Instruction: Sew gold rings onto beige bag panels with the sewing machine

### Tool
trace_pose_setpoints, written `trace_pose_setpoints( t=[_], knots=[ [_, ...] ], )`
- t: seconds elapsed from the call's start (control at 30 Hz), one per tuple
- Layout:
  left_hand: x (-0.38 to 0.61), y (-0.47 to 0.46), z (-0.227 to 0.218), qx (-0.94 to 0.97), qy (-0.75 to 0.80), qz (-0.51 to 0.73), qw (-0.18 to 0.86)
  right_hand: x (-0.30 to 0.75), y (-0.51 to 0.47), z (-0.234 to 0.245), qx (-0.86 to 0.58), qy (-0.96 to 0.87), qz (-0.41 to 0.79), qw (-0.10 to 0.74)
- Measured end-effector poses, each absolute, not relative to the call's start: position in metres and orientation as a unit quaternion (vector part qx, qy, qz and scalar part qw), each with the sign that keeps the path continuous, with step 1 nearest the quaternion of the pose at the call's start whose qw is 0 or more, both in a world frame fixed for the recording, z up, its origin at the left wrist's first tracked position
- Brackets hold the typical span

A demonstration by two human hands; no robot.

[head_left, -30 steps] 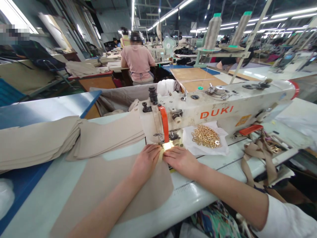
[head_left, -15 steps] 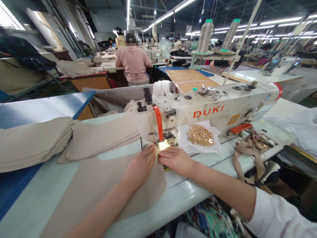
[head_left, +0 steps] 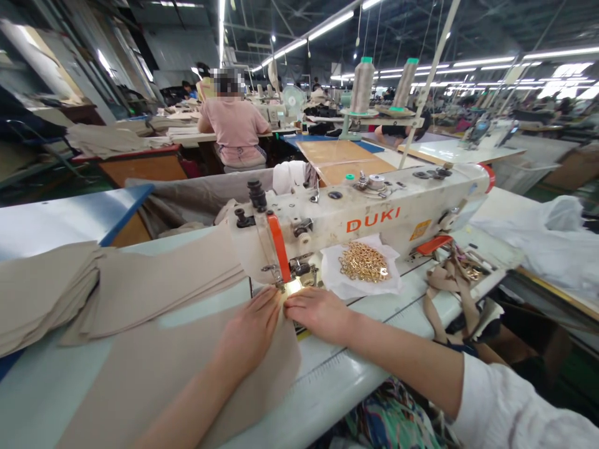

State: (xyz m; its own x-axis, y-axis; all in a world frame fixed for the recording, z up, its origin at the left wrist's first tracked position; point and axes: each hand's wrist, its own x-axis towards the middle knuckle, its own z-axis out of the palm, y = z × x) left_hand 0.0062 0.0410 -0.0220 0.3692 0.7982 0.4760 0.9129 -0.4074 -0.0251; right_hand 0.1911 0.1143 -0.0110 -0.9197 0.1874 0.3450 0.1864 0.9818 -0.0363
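Note:
A large beige fabric piece [head_left: 154, 358] lies on the pale sewing table, its top edge at the lit needle area of the white sewing machine [head_left: 322, 215]. My left hand [head_left: 248, 330] rests on this fabric with fingers pressed together, tips gripping it close beside the presser foot. Just right of it, my right hand [head_left: 322, 312] is closed with bent fingertips pinching the fabric edge by the needle. Both hands nearly touch. The fingers cover the seam spot, and the thumbs are hidden.
Stacked beige fabric panels [head_left: 163, 280] lie to the left. Gold metal hooks [head_left: 362, 262] fill a white paper sheet [head_left: 327, 274] against the machine. Beige straps [head_left: 452, 284] hang at the right. Thread cones [head_left: 363, 87] stand behind; a person in pink [head_left: 234, 128] sits ahead.
The whole view has shifted, so machine and hands appear slightly farther left and lower. Both hands keep the same pose on the fabric at the needle.

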Motion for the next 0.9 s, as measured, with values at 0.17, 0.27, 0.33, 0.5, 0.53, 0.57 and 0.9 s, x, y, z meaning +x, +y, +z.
trace_pose_setpoints(
  t=[0.17,0.27,0.33,0.5,0.53,0.57,0.9],
  knots=[
    [0.0062,0.0429,-0.0219,-0.813,-0.523,-0.195,0.167,0.1904,0.1151,-0.01,-0.098,-0.979,0.008,0.176],
    [0.0068,0.0421,-0.021,-0.81,-0.534,-0.186,0.155,0.1901,0.1153,-0.01,-0.097,-0.979,0.01,0.179],
    [0.0072,0.0416,-0.0207,-0.81,-0.54,-0.183,0.138,0.1899,0.1154,-0.0101,-0.096,-0.979,0.011,0.18],
    [0.008,0.04,-0.0222,-0.806,-0.548,-0.189,0.116,0.1904,0.1143,-0.0089,-0.095,-0.979,0.006,0.178],
    [0.0082,0.0396,-0.0225,-0.804,-0.551,-0.19,0.115,0.1905,0.1139,-0.0086,-0.096,-0.979,0.005,0.178],
    [0.0084,0.0393,-0.0226,-0.804,-0.553,-0.19,0.112,0.1907,0.1136,-0.0084,-0.097,-0.979,0.006,0.178],
    [0.0127,0.0381,-0.0177,-0.784,-0.587,-0.178,0.096,0.1891,0.1157,-0.0094,-0.097,-0.981,0.009,0.17]
  ],
)
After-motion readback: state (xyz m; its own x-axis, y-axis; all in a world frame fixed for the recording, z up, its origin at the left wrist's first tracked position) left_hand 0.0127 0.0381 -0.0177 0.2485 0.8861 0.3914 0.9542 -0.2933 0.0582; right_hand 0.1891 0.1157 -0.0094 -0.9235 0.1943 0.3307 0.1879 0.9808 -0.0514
